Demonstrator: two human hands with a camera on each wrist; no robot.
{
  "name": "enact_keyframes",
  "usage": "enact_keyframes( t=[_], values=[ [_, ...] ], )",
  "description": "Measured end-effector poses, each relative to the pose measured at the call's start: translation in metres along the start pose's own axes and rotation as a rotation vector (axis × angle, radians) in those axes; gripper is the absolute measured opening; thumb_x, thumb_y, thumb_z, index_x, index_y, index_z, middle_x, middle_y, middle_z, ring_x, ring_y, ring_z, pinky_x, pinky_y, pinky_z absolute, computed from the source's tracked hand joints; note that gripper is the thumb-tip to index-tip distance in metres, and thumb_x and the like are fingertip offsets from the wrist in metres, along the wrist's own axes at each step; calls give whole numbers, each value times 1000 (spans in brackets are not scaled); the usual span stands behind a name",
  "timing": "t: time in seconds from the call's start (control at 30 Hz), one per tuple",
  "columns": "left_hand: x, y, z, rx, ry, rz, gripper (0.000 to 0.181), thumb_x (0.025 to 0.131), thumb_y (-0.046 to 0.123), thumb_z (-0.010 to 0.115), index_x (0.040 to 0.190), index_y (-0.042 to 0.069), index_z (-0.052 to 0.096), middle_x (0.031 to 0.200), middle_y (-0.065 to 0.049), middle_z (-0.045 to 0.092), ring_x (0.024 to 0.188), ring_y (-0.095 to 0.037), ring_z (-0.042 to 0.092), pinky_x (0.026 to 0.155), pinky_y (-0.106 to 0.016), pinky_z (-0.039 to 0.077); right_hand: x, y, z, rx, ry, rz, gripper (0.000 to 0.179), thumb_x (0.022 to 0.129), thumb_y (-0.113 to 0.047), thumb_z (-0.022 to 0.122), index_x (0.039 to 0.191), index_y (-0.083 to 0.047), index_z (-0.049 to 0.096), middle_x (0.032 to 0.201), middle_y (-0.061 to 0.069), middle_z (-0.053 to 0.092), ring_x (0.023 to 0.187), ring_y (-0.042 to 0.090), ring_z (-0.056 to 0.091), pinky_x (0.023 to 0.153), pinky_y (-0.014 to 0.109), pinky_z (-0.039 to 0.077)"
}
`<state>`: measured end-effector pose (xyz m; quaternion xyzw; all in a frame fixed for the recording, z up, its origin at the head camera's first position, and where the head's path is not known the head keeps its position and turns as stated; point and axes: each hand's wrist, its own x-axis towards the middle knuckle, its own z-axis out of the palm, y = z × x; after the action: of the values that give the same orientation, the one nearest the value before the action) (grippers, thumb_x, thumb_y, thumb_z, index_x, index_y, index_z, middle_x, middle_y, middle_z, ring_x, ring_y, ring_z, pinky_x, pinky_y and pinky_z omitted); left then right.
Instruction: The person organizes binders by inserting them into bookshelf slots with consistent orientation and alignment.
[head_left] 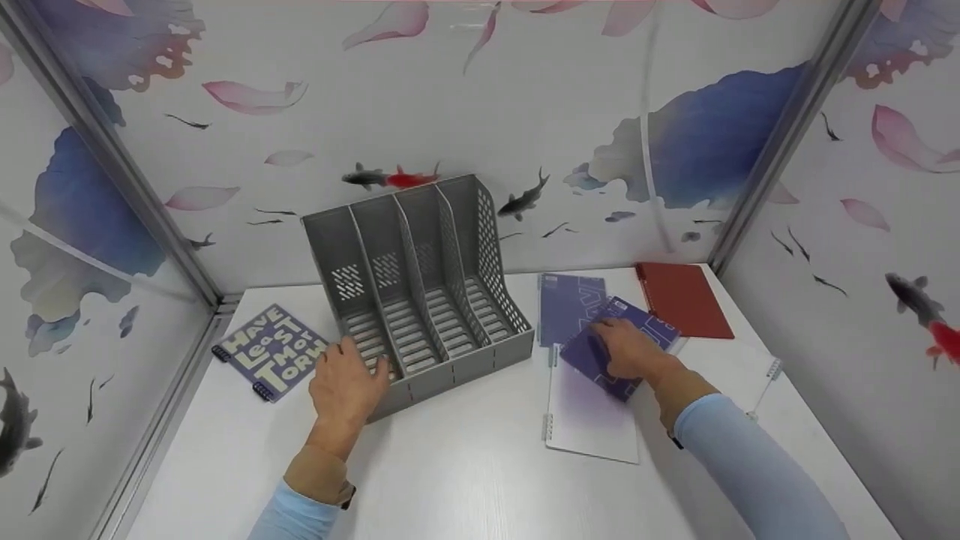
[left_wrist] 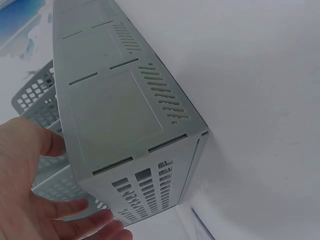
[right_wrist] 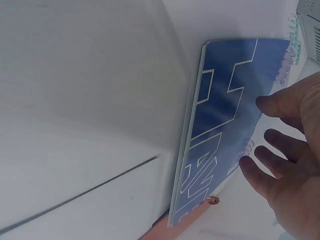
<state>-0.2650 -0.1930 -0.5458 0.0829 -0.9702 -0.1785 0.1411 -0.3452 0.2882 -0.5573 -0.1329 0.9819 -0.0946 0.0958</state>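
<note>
A grey desktop file rack (head_left: 435, 367) with several slots stands at an angle on the table. At its left front corner is my left hand (head_left: 346, 382), the thumb inside the front rim and the loosely bent fingers beside the perforated side wall (left_wrist: 145, 192). On the right, my right hand (head_left: 628, 346) reaches over a dark blue spiral notebook (head_left: 592, 358). The fingertips are spread at its coil edge in the right wrist view, with the thumb tip overlapping the cover (right_wrist: 220, 115). This notebook overlaps a purple notebook (head_left: 561, 296) and a white one with a lilac patch (head_left: 592, 431).
A notebook with large pale lettering (head_left: 274, 352) lies left of the rack. A red notebook (head_left: 686, 300) lies at the back right. White coils (head_left: 774, 367) show near the right table edge. Printed panels (head_left: 480, 112) wall the white table (head_left: 465, 480) behind and at both sides.
</note>
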Motion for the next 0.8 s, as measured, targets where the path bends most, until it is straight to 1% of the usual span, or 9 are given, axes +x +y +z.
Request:
enact_keyframes(
  t=[0.07, 0.13, 0.27, 0.37, 0.43, 0.53, 0.67, 0.73, 0.8],
  values=[
    [2, -2, -2, -19, -22, -27, 68, 104, 44, 70, 141, -11, 55, 129, -34, 68, 118, -52, 70, 87, -62, 62, 1, 2, -3, -14, -24, -2, 85, 90, 3, 81, 168, -4, 48, 172, 29, 47, 160, 56, 44, 129, 69, 40],
    [4, -4, -2, -43, -44, -53, 77, 104, 45, 71, 151, -11, 48, 135, -36, 68, 120, -53, 71, 87, -63, 62, 3, 3, -6, -52, -41, -4, 85, 91, 0, 83, 168, -6, 48, 172, 29, 47, 160, 56, 44, 127, 70, 42],
    [8, -7, -1, -81, -73, -95, 100, 103, 46, 72, 170, -10, 24, 140, -40, 67, 110, -52, 76, 79, -60, 62, 7, 3, -11, -178, -48, -33, 82, 94, -3, 85, 167, -6, 49, 173, 30, 46, 160, 56, 45, 124, 68, 46],
    [11, -8, 3, -110, -86, -119, 108, 102, 47, 72, 173, -10, 14, 139, -42, 67, 90, -44, 77, 68, -52, 59, 11, 0, -14, -266, -46, -64, 80, 93, -2, 85, 165, -3, 50, 172, 31, 47, 159, 56, 46, 122, 67, 48],
    [12, -8, 6, -141, -95, -128, 109, 103, 46, 71, 173, -12, 12, 137, -43, 68, 80, -38, 74, 62, -47, 56, 14, -2, -16, -306, -50, -77, 80, 93, -1, 85, 165, -2, 50, 171, 31, 49, 159, 56, 47, 122, 67, 48],
    [14, -11, 11, -185, -110, -140, 108, 103, 45, 71, 172, -15, 12, 131, -41, 72, 77, -34, 73, 60, -44, 54, 18, -4, -16, -361, -65, -90, 81, 94, -4, 86, 166, -2, 48, 170, 31, 49, 158, 55, 49, 121, 67, 49],
    [16, -15, 16, -222, -153, -165, 107, 103, 45, 69, 170, -18, 14, 127, -40, 74, 90, -43, 78, 72, -52, 61, 24, -4, -12, -407, -90, -99, 83, 96, -7, 85, 168, -4, 45, 172, 30, 48, 158, 54, 49, 120, 67, 51],
    [17, -16, 16, -238, -190, -185, 106, 104, 46, 67, 170, -18, 14, 134, -41, 71, 105, -50, 79, 84, -58, 63, 26, -5, -11, -426, -97, -103, 84, 96, -9, 86, 168, -4, 45, 172, 30, 48, 157, 54, 50, 119, 67, 52],
    [18, -16, 16, -260, -227, -209, 104, 105, 46, 65, 171, -17, 15, 144, -43, 65, 122, -56, 74, 97, -63, 61, 27, -4, -11, -428, -105, -98, 84, 96, -10, 87, 168, -5, 45, 171, 29, 48, 157, 53, 50, 120, 66, 51]
  ],
)
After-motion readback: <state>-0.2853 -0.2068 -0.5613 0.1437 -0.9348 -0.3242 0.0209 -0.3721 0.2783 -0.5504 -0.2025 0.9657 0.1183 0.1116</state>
